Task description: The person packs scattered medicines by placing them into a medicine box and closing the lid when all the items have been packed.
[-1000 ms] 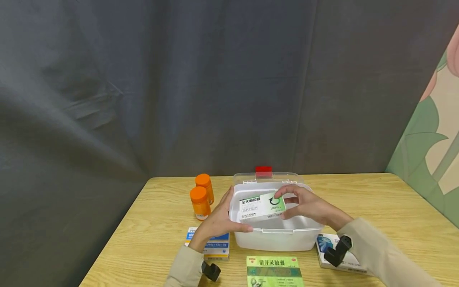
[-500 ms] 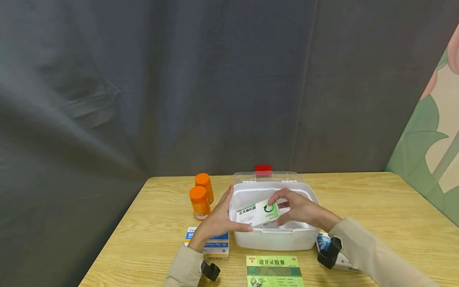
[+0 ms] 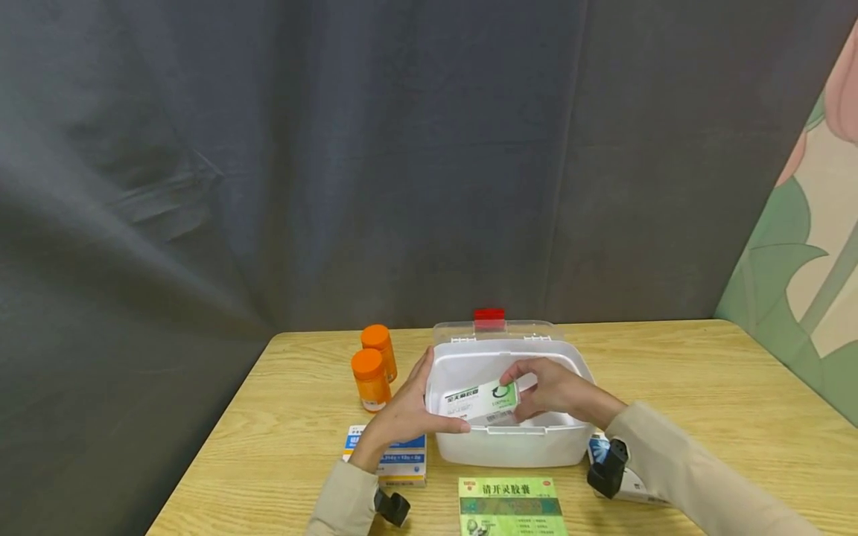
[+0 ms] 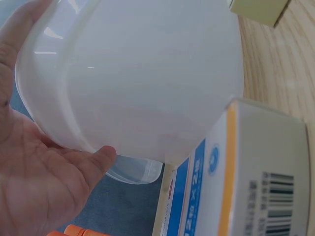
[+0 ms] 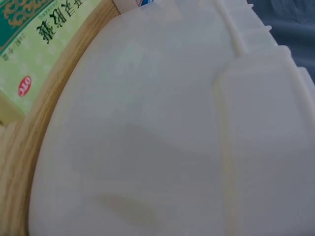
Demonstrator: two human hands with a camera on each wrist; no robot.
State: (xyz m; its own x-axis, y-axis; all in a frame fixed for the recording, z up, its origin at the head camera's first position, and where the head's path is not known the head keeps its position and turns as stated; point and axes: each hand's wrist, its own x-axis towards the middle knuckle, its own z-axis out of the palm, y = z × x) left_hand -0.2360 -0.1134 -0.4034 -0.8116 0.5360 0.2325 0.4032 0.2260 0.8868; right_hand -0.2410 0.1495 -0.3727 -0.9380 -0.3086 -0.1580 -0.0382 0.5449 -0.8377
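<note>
**Light carton, easily crushed**

Your right hand pinches the green box by its right end, at frame centre, inside the white bin. It looks light, stiff-edged cardboard and dents if squeezed, so hold its short ends. Your left hand cups the bin's left wall, thumb along the rim; that smooth plastic may slide on the worktop.
</note>
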